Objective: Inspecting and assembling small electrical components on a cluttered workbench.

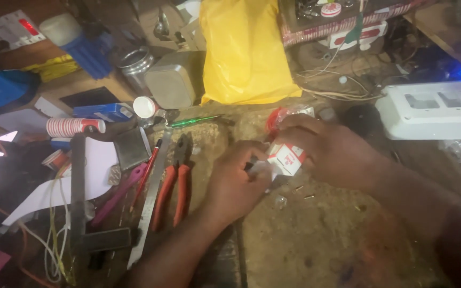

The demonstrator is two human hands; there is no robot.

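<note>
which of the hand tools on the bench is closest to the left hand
The red-handled pliers, lying just left of the left hand; the pink-handled tool and green screwdriver lie farther off.

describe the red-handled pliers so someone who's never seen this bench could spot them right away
Start at the big yellow plastic bag at the top of the workbench and drop down to the left hand. Just beside that hand, on its outer side, lie the pliers, nose pointing away from the person. Their two thick red-orange handles set them apart from the flat metal ruler and thin pink tool alongside.
</note>
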